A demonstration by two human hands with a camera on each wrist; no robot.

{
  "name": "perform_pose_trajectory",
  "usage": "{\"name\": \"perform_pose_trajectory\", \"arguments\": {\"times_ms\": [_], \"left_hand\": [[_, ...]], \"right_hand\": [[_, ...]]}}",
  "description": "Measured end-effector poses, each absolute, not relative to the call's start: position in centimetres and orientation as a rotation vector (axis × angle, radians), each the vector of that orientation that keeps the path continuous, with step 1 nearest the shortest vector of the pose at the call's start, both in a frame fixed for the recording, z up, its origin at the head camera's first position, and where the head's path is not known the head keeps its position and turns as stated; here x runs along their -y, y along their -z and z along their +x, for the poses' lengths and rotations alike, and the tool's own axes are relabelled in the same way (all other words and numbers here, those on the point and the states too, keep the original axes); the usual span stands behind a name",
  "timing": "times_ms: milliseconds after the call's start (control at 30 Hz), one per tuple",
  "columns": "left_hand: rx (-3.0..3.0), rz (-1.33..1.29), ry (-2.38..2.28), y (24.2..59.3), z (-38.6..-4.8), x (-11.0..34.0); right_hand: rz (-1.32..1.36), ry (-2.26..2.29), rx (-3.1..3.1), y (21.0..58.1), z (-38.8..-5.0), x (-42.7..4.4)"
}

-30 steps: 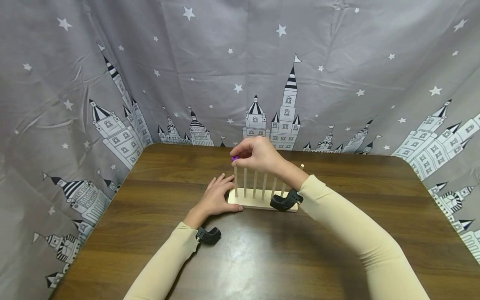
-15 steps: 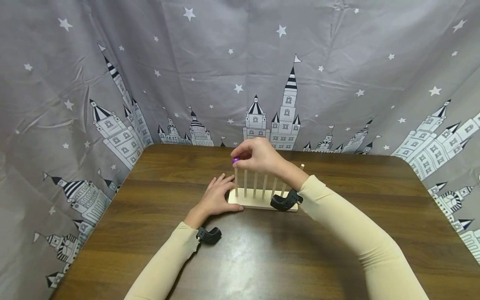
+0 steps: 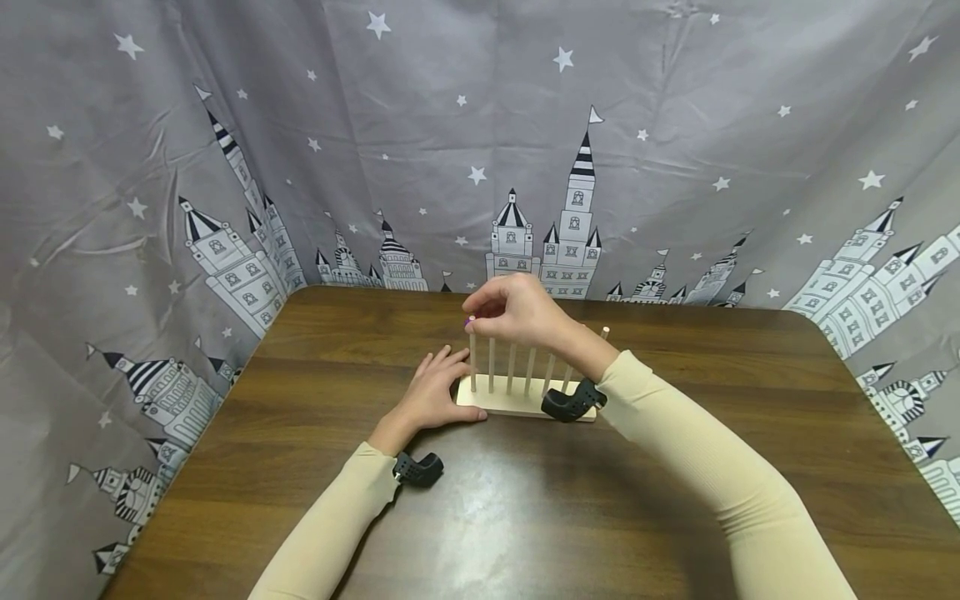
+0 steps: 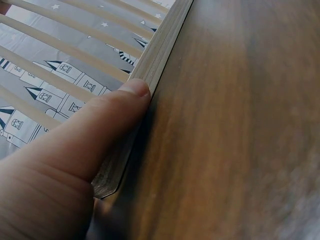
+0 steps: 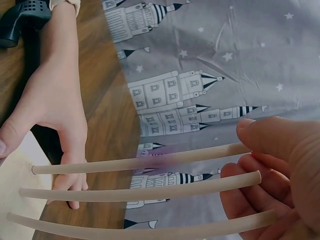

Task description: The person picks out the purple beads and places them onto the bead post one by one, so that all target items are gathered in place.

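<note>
Right hand (image 3: 521,312), fingers parted, is by the leftmost peg (image 3: 473,362), on which I see a blurred purple bead (image 5: 160,159), my outstretched left hand (image 3: 431,398) touching the wooden peg rack (image 3: 517,406).

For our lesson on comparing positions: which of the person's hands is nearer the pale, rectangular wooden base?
Left. The left hand touches the base at its left end; the right hand is above it, near the top of the leftmost round wooden peg.
</note>
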State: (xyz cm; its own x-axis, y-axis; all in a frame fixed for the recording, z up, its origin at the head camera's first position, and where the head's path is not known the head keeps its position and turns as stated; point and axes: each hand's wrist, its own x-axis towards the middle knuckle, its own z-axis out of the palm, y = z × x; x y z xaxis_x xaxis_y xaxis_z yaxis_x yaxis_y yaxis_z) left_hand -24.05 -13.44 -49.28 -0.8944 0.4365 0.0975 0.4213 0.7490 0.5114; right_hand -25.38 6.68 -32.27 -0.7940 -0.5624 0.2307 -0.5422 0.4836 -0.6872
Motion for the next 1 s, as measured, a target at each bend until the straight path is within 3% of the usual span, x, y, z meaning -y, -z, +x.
{"name": "perform_pose_trajectory", "arguments": {"times_ms": [1000], "left_hand": [[-2.921,0.714,-0.851,49.35,-23.96,13.41]], "right_hand": [[-1.026,1.217,-2.743,32.45,-25.21,-6.73]]}}
